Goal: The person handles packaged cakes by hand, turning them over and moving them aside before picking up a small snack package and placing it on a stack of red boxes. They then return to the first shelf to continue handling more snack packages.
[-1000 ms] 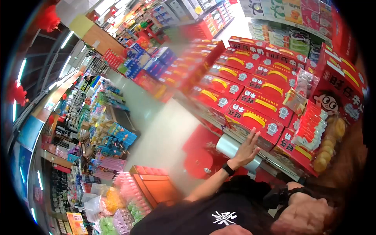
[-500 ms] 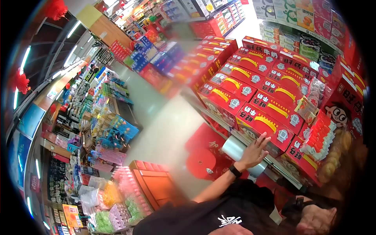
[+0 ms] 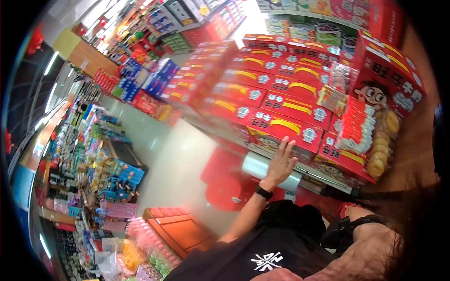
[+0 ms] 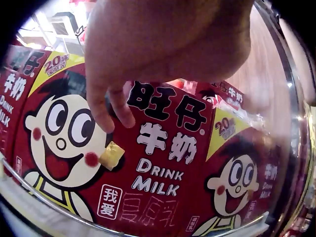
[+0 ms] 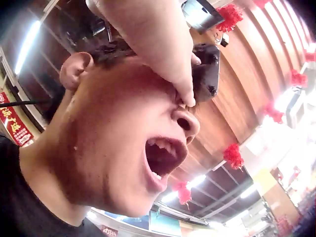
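My left hand (image 3: 280, 163), with a black band at its wrist, lies with its fingers outstretched at the front edge of a red milk carton (image 3: 281, 122) in the head view. In the left wrist view, the fingers of that hand (image 4: 168, 44) hang before the carton's printed front (image 4: 163, 143). My right hand (image 5: 153, 39) is raised to the face in the right wrist view. One finger reaches down beside the nose, close to a dark head-worn camera (image 5: 206, 74); most of its other fingers are hidden.
Rows of red milk cartons (image 3: 300, 89) with yellow handles fill the display. Snack packs (image 3: 358, 124) and a bag of round yellow pastries (image 3: 382, 150) lie on them. A silvery cylinder (image 3: 253, 166) runs below the cartons' front. An aisle (image 3: 173, 150) and crowded shelves stand left.
The head view has swung, so the cartons sit further left in it. My left hand stays at the carton's front edge. More of my right forearm shows at the lower right.
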### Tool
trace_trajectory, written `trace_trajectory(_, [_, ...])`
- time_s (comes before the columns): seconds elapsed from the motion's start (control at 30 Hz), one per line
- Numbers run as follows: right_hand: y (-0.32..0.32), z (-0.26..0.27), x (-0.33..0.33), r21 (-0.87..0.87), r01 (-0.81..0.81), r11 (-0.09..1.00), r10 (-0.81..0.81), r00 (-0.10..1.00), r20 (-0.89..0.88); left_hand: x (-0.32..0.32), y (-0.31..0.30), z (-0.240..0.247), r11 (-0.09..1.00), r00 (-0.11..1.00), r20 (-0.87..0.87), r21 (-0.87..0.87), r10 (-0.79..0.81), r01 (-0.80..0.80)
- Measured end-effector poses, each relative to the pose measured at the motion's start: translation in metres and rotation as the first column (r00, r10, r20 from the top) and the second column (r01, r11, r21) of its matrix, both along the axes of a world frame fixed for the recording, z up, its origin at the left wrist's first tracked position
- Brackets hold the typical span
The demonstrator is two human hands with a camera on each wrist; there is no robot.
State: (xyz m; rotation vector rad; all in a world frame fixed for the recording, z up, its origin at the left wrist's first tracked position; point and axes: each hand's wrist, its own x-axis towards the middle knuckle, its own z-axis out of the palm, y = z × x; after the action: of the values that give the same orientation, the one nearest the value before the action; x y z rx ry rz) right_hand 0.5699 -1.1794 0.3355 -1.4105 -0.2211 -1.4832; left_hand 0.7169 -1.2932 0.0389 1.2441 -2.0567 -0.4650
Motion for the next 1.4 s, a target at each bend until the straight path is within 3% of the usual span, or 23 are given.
trace_trajectory(0.27, [0.03,0.006,-0.008,-0.028,0.103,0.994,-0.103,0.995,-0.009,-0.008,0.01,0.004,0.995,0.998,-0.06,-0.098,-0.024,0.018])
trace_trajectory(0.4, [0.048,0.015,-0.008,-0.045,0.134,0.99,-0.134,0.991,0.011,0.004,0.054,0.004,0.997,0.991,-0.126,-0.074,-0.035,0.026])
trace_trajectory(0.47, [0.059,0.019,-0.014,-0.03,0.161,0.987,-0.16,0.987,0.024,0.016,0.086,-0.013,1.0,0.987,-0.159,0.024,-0.016,0.02])
trace_trajectory(0.5, [0.064,0.022,-0.015,-0.02,0.18,0.983,-0.179,0.983,0.026,0.023,0.105,-0.031,0.983,0.942,-0.335,0.18,0.023,0.04])
trace_trajectory(0.57, [0.077,0.019,-0.02,0.057,0.239,0.969,-0.243,0.968,0.059,0.037,0.142,-0.062,0.931,0.869,-0.482,0.356,0.112,0.077])
trace_trajectory(0.63, [0.095,-0.002,-0.024,0.271,0.353,0.896,-0.381,0.923,0.06,0.047,0.176,-0.079,0.949,0.924,-0.368,0.314,0.101,0.022])
trace_trajectory(0.7, [0.098,-0.045,-0.027,0.384,0.454,0.804,-0.43,0.89,-0.153,0.053,0.205,-0.09,0.974,0.972,-0.216,0.221,0.089,-0.04])
trace_trajectory(0.8, [0.088,-0.144,-0.029,0.147,0.556,0.818,-0.337,0.67,-0.661,0.05,0.239,-0.071,0.952,0.954,-0.244,0.29,0.173,-0.099])
trace_trajectory(0.93, [0.115,-0.222,0.002,0.022,0.631,0.775,-0.341,0.448,-0.826,0.056,0.283,-0.028,0.866,0.84,-0.356,0.44,0.41,-0.237])
trace_trajectory(1.0, [0.129,-0.229,0.014,0.02,0.53,0.847,-0.268,0.46,-0.846,0.06,0.299,-0.024,0.834,0.816,-0.299,0.429,0.495,-0.348])
trace_trajectory(1.03, [0.135,-0.237,0.019,-0.027,0.491,0.871,-0.257,0.408,-0.876,0.063,0.304,-0.021,0.817,0.804,-0.271,0.421,0.529,-0.395])
trace_trajectory(1.1, [0.146,-0.247,0.029,-0.026,0.362,0.932,-0.195,0.438,-0.877,0.066,0.321,-0.007,0.812,0.774,-0.298,0.388,0.559,-0.437])
trace_trajectory(1.17, [0.154,-0.232,0.045,0.064,0.236,0.97,-0.055,0.465,-0.883,0.068,0.339,0.001,0.791,0.737,-0.314,0.374,0.599,-0.484])
trace_trajectory(1.23, [0.171,-0.205,0.061,0.32,0.105,0.941,0.23,0.495,-0.838,0.067,0.362,-0.003,0.754,0.689,-0.319,0.383,0.65,-0.534])
trace_trajectory(1.3, [0.187,-0.228,0.068,0.603,0.001,0.798,0.516,0.517,-0.683,0.068,0.385,-0.029,0.735,0.668,-0.318,0.393,0.672,-0.552])
trace_trajectory(1.37, [0.194,-0.229,0.07,0.213,-0.075,0.974,0.226,0.346,-0.911,0.068,0.404,-0.051,0.72,0.639,-0.337,0.391,0.692,-0.573])
trace_trajectory(1.4, [0.198,-0.24,0.073,0.107,-0.122,0.987,0.141,0.318,-0.937,0.069,0.414,-0.058,0.712,0.619,-0.353,0.385,0.702,-0.588])
